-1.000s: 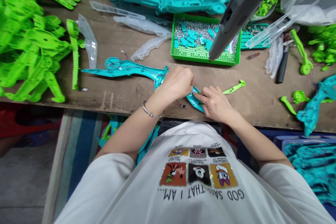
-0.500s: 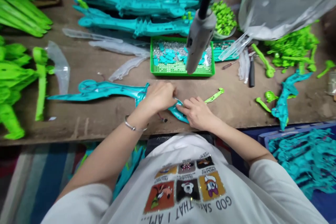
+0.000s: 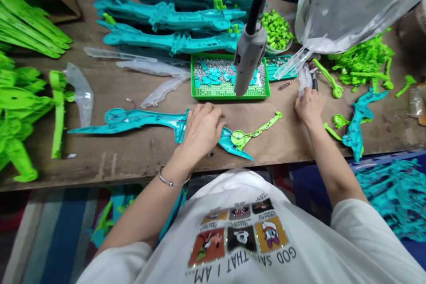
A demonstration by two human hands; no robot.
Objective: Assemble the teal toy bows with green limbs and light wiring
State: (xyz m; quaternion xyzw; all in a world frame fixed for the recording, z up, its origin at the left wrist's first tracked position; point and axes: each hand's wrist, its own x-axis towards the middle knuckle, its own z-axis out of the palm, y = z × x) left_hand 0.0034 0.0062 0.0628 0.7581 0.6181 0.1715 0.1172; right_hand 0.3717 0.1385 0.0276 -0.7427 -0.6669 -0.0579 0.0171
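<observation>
A long teal plastic toy shell half (image 3: 143, 120) lies across the bench in front of me, thin wire running along its inside. My left hand (image 3: 203, 128) curls over its middle and grips it against the table, covering that part. At its right end a lime green arm with a round disc (image 3: 238, 139) sits on the shell, pointing up and right. My right hand (image 3: 311, 105) is at the black-handled tool (image 3: 314, 81) and a clear plastic piece (image 3: 304, 80). Its fingers are bent down; what they hold, if anything, is hidden.
A green tray (image 3: 229, 96) of screws and teal bits stands behind the shell, a grey power screwdriver (image 3: 249, 53) hanging over it. Teal shells (image 3: 196, 15) are stacked behind. Lime parts (image 3: 23, 97) lie left; another teal assembly (image 3: 357, 124) lies right.
My right hand has left the shell's right end and moved right to the black-handled tool and clear plastic. The lime disc is now uncovered. My left hand stays on the shell.
</observation>
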